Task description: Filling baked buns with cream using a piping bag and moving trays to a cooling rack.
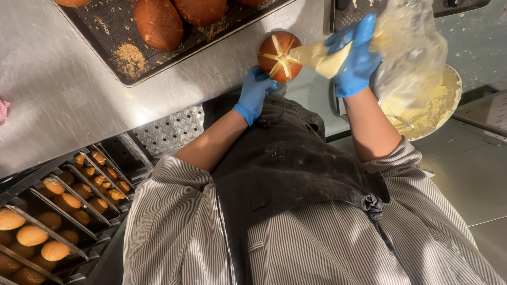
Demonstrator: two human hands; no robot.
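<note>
Nearest the camera is the person's own striped shirt and dark apron (285,169), with both forearms reaching away toward the steel table (58,100). The left hand (254,94), in a blue glove, sits just over the table's near edge with its fingers curled up around the underside of a round brown bun (278,55), cupping it so the cross-cut top faces the other hand. The right hand (355,55), also blue-gloved, is clamped around the narrow end of a clear piping bag (406,47) filled with pale yellow cream. The bag's long axis runs nearly level, from the bulging, twisted end on the right across to the tip on the left, and the tip touches the middle of the bun's cut, where yellow lines already cross. So the bun lies directly left of the right hand's fingers, just beside them, with the left hand closer to it from below. Beneath the bag stands a bowl (449,84) of the same cream. Down to the left, a rack (63,211) holds rows of smaller buns. Farther off, past the bun, a dark perforated tray (116,31) carries more large buns and scattered crumbs, with bare steel between it and the hands
</note>
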